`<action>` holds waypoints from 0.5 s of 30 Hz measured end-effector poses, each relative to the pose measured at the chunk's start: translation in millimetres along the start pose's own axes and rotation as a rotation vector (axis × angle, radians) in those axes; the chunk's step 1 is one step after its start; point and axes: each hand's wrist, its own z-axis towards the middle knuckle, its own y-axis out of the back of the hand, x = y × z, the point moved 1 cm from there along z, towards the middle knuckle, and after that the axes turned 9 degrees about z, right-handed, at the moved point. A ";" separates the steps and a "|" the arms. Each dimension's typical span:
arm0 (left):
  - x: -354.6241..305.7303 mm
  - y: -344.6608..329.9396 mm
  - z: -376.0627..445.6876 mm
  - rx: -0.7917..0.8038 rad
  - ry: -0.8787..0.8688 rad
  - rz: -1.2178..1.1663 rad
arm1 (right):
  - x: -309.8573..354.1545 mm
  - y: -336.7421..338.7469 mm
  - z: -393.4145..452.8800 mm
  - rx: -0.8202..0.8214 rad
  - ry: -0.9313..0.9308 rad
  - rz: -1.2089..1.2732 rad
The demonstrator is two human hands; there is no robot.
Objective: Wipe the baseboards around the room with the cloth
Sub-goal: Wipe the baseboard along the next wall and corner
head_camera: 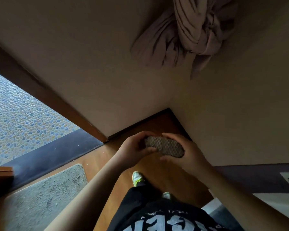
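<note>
Centrally, both forearms reach forward above the wooden floor (107,152), and the left hand (133,147) and right hand (188,155) curl their fingers round opposite ends of a folded, waffle-textured grey cloth (164,146), held in the air near the room corner. White lettering on the black shirt (165,220) cannot be read.

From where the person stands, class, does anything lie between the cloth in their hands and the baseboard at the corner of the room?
Nothing visible does. Both the left hand and the right hand grip the cloth above bare wooden floor, which runs to the dark baseboard in the corner. The grey mat lies off to the left, out of the way.
</note>
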 end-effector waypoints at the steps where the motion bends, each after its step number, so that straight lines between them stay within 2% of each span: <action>1: 2.1 2.8 6.6 0.012 -0.005 -0.008 | 0.3 1.9 3.6 0.018 -0.021 -0.016; 3: 6.7 8.6 21.0 0.031 -0.017 -0.012 | 0.5 4.5 12.1 0.009 -0.028 -0.044; 8: 6.1 17.0 50.6 0.114 -0.044 0.015 | -1.8 8.0 25.9 -0.156 0.053 -0.103; 11: 6.3 21.4 62.6 0.116 -0.055 0.035 | -7.5 14.1 33.9 -0.123 0.021 -0.090; 15: 14.4 16.9 78.1 0.065 -0.008 0.053 | -16.2 31.5 57.1 0.001 -0.034 -0.115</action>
